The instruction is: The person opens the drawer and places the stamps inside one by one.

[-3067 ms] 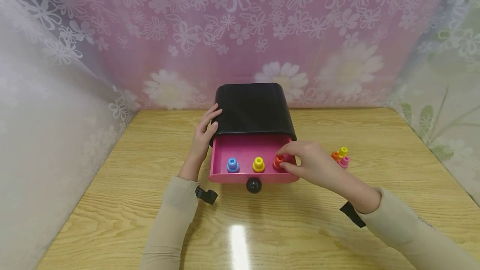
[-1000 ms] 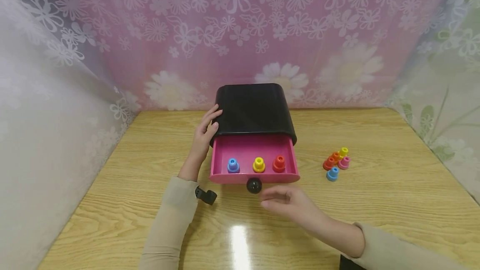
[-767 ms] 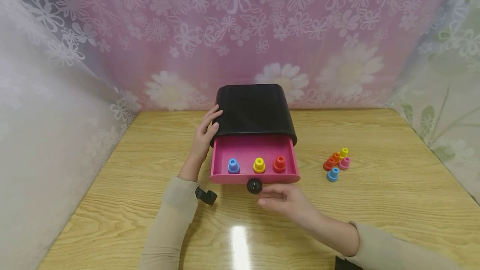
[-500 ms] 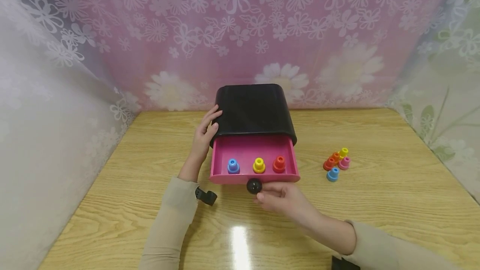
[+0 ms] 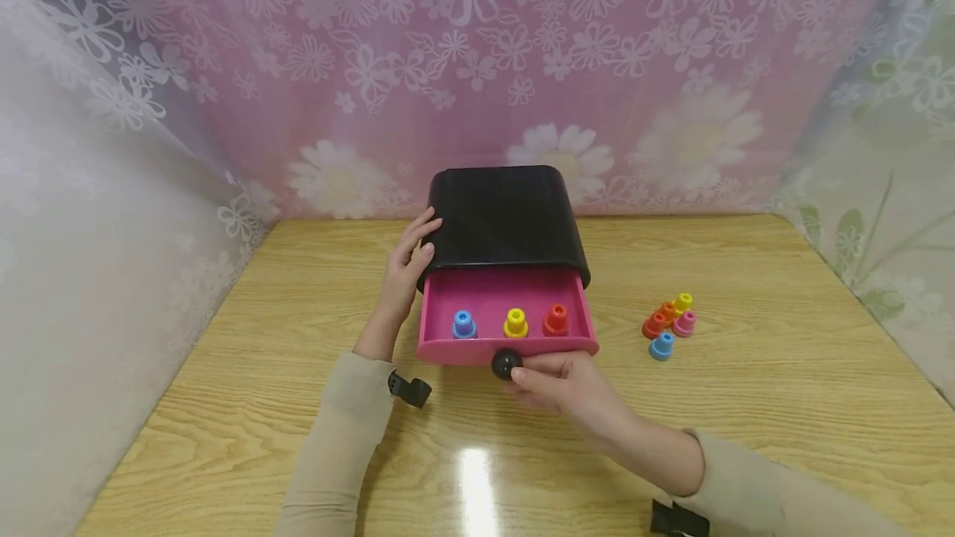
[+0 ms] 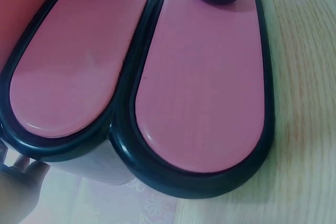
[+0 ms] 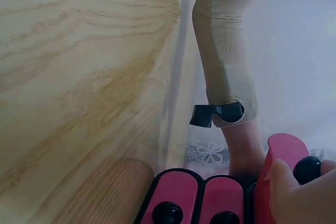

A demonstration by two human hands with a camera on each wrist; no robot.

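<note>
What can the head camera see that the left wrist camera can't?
Only the head view shows the open pink drawer with the blue peg, yellow peg and red peg inside, the loose pegs on the table and the right hand at the black knob. Only the left wrist view shows two closed pink drawer fronts close up. Both show the wooden table.

The drawer (image 5: 507,305) is pink with a black knob (image 5: 505,364), under a black box (image 5: 504,218). It holds blue (image 5: 463,325), yellow (image 5: 515,323) and red (image 5: 555,321) pegs. The tabletop (image 5: 298,355) is pale wood grain; the backdrop (image 5: 477,65) is pink with white flowers.
</note>
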